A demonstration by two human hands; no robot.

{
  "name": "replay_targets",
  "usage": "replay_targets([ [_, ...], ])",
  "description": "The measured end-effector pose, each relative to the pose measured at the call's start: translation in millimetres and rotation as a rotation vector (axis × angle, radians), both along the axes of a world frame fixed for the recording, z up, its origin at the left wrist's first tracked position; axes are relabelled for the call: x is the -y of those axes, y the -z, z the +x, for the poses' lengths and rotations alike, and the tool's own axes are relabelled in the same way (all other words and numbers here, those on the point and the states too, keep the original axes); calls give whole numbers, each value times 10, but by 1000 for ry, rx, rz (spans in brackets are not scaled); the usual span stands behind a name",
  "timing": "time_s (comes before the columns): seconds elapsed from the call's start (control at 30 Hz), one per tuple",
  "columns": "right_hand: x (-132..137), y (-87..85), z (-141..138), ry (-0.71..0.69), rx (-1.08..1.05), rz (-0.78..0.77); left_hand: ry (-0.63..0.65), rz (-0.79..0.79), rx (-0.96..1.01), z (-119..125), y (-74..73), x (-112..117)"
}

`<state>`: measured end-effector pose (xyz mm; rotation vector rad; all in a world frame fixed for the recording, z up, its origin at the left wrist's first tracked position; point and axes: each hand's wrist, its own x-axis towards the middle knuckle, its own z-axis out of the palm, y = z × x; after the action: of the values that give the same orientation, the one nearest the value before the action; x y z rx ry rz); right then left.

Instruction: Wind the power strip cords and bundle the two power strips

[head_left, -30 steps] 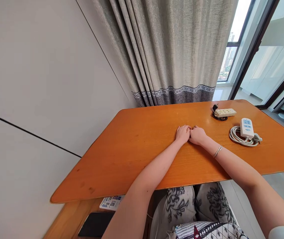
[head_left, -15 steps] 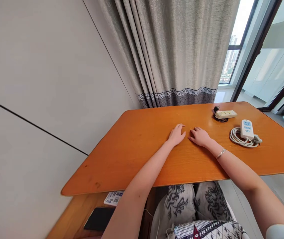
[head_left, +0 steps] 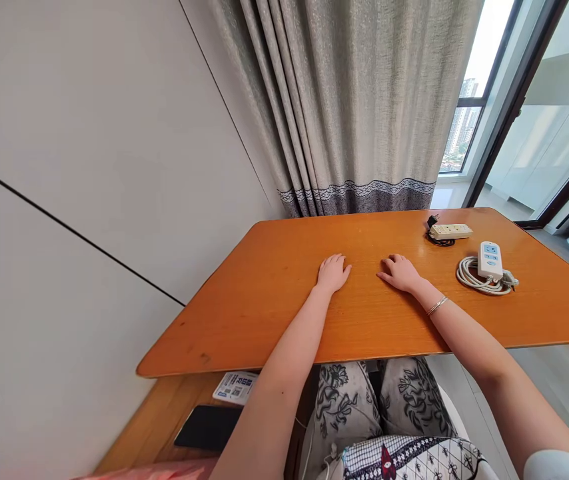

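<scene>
The left hand [head_left: 333, 274] and right hand [head_left: 398, 273] rest empty, fingers loose, on the table [head_left: 264, 293]. Right of them lies the white strip [head_left: 490, 260]; a sweeping right forearm [head_left: 467, 332] could snag its cord [head_left: 472, 283].

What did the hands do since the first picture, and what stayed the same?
The left hand slid away from the right hand, toward the person's left. They were touching before; now they're apart on the table, and neither holds anything. The right hand stayed in about the same spot. The cream power strip and white power strip stayed put.
</scene>
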<state>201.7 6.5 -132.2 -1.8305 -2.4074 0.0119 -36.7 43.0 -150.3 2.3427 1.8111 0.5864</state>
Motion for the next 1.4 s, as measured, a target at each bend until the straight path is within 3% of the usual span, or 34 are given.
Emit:
replay_targets([
  [0.73,-63,89,71,-42,-88,-17,15,-53,-5,-84,43,-85],
  [1.1,-79,161,218,-129,-214,-66,-17,0,52,-12,115,-38],
  [1.27,-82,96,245,-178,-231,44,0,34,101,-50,133,-50],
  [1.4,48,-60,557,14,-191,283,-1,60,135,-70,109,-59],
])
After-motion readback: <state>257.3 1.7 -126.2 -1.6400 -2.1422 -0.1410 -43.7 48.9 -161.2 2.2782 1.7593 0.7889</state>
